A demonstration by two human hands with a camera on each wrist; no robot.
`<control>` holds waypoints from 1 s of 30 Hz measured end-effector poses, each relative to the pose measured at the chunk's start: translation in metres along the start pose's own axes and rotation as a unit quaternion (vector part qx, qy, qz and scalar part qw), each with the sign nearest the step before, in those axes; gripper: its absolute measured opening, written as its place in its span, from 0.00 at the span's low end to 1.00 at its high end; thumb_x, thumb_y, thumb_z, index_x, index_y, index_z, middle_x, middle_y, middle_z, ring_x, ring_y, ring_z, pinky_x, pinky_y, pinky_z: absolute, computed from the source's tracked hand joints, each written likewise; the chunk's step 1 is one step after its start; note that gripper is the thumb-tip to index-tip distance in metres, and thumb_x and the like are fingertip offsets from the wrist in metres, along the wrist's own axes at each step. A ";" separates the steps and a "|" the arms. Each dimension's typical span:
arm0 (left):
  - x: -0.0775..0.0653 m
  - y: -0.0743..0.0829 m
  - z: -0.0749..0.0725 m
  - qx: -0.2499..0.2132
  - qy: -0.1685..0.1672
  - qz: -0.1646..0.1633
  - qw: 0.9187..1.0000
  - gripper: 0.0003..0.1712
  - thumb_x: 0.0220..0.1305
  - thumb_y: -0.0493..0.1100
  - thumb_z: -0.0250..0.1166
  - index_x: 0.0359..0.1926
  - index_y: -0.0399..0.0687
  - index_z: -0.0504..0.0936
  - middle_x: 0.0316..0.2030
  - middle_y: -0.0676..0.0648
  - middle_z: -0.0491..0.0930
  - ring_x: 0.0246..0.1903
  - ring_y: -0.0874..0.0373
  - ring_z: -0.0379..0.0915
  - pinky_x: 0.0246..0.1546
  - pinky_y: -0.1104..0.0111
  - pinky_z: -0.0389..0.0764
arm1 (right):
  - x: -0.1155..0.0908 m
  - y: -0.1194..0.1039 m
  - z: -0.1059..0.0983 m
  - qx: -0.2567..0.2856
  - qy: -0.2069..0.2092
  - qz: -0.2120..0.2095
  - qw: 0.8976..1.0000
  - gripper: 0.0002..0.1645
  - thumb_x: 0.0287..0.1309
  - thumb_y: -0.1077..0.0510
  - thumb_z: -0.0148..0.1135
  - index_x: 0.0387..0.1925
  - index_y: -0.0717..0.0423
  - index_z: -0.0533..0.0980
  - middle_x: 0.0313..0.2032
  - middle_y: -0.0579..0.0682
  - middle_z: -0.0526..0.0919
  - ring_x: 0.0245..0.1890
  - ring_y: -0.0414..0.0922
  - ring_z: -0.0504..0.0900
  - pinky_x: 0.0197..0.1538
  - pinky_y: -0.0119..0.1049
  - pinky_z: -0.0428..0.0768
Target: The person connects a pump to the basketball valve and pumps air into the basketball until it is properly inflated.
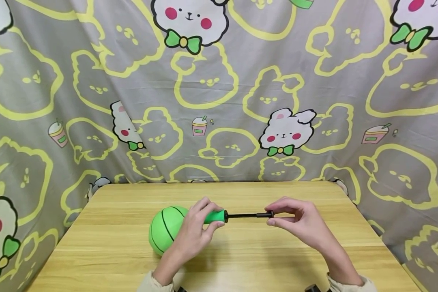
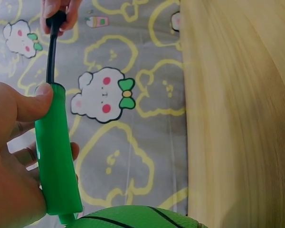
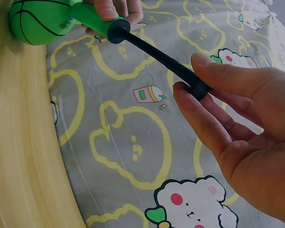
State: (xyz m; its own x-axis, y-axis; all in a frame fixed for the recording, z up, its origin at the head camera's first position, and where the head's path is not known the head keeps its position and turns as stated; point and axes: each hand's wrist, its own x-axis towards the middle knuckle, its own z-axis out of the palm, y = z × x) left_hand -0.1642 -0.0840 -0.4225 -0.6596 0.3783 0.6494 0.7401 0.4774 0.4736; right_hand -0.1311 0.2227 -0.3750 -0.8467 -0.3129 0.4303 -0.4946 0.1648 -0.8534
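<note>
My left hand (image 1: 196, 230) grips the green barrel of a small hand pump (image 2: 58, 152), thumb near the collar where the black rod comes out. The rod (image 1: 242, 215) is drawn well out to the right. At its far end my right hand (image 1: 303, 221) pinches the black knob (image 3: 198, 89) between thumb and fingertips. A green ball (image 1: 164, 231) with black basketball lines sits at the barrel's left end, partly covered by my left hand in the head view. In the left wrist view the pump's narrow tip meets the ball's surface.
Under the hands lies a wood-grain table (image 1: 263, 259). A grey curtain (image 1: 219, 101) printed with yellow outlines and white cartoon animals hangs behind the table and along both sides. Small dark objects (image 1: 312, 288) show at the bottom edge near both sleeves.
</note>
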 end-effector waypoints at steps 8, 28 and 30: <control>0.000 0.000 0.000 0.006 0.008 0.003 1.000 0.14 0.56 0.43 0.77 0.43 0.51 0.85 0.35 0.58 0.72 0.34 0.67 0.69 0.40 0.63 0.74 | 0.000 0.005 0.008 0.013 0.026 -0.009 1.000 0.16 0.52 0.72 0.75 0.45 0.65 0.85 0.42 0.64 0.85 0.42 0.45 0.87 0.40 0.46 0.86; -0.001 0.006 0.006 0.012 0.003 0.004 1.000 0.14 0.55 0.43 0.77 0.42 0.52 0.84 0.35 0.60 0.72 0.35 0.67 0.68 0.40 0.64 0.71 | 0.006 0.018 0.047 0.038 0.044 0.016 0.998 0.16 0.50 0.69 0.77 0.44 0.60 0.87 0.41 0.65 0.86 0.43 0.46 0.87 0.41 0.44 0.86; -0.001 0.007 0.006 0.013 -0.001 0.001 1.000 0.14 0.55 0.44 0.77 0.42 0.53 0.84 0.35 0.60 0.72 0.35 0.67 0.68 0.39 0.64 0.69 | 0.007 0.019 0.052 0.036 0.048 0.016 0.998 0.16 0.50 0.69 0.77 0.44 0.61 0.87 0.41 0.64 0.86 0.43 0.46 0.87 0.41 0.44 0.86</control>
State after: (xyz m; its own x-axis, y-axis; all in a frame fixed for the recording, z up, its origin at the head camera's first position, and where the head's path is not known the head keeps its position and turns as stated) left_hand -0.1585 -0.0760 -0.4237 -0.6589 0.3804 0.6489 0.7374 0.4970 0.4574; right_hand -0.1361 0.1754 -0.4038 -0.8782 -0.2167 0.4263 -0.4551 0.1047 -0.8843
